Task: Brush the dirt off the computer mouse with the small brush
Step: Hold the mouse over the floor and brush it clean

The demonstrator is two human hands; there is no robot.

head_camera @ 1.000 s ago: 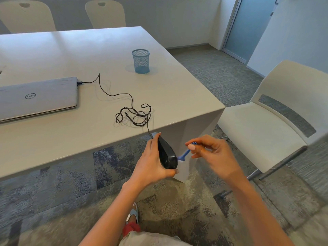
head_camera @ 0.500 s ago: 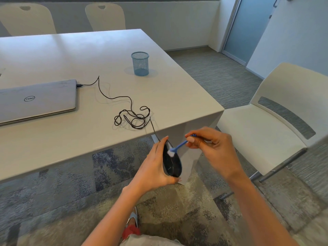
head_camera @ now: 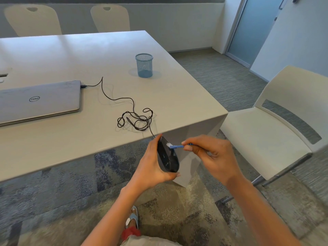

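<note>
My left hand (head_camera: 152,164) grips a black wired computer mouse (head_camera: 166,157), held on its side in the air just below the table's front corner. My right hand (head_camera: 211,155) pinches a small brush (head_camera: 175,146) with a blue handle and white bristles. The bristles touch the upper part of the mouse near its cable end. The mouse's black cable (head_camera: 134,118) runs up over the table edge, lies in a tangled coil and plugs into a closed grey laptop (head_camera: 39,102).
A blue mesh pen cup (head_camera: 144,65) stands on the pale table (head_camera: 88,59). A white chair (head_camera: 269,125) stands close on the right, two more chairs (head_camera: 110,18) at the table's far side. Carpet floor below; a door (head_camera: 252,31) at the back right.
The brush tip has moved from the lower side of the mouse up to its upper part near the cable. Both hands have risen a little towards the table edge.
</note>
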